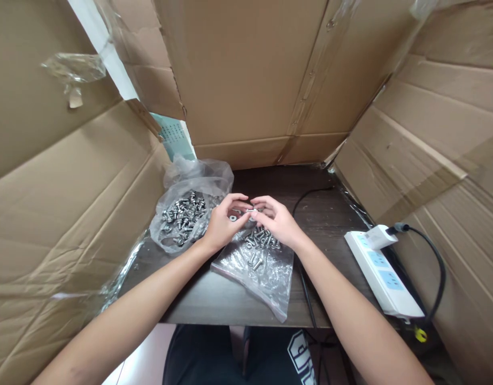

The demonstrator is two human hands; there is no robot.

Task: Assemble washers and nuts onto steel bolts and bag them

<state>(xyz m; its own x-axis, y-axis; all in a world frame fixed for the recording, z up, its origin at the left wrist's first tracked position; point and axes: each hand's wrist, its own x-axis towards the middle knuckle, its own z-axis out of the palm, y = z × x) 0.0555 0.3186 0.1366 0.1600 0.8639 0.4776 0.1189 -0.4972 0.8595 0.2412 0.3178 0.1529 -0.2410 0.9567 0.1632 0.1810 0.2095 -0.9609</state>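
Observation:
My left hand and my right hand meet over the dark table, fingertips together on a small metal bolt. Both pinch it between them. A loose washer lies just under my left fingers. Below my right hand a flat clear plastic bag carries a small pile of bolts. To the left an open clear bag holds several assembled bolts and nuts.
Cardboard walls close in the table on the left, back and right. A white power strip with a plugged-in charger lies at the right, and a black cable runs across the table past my right wrist.

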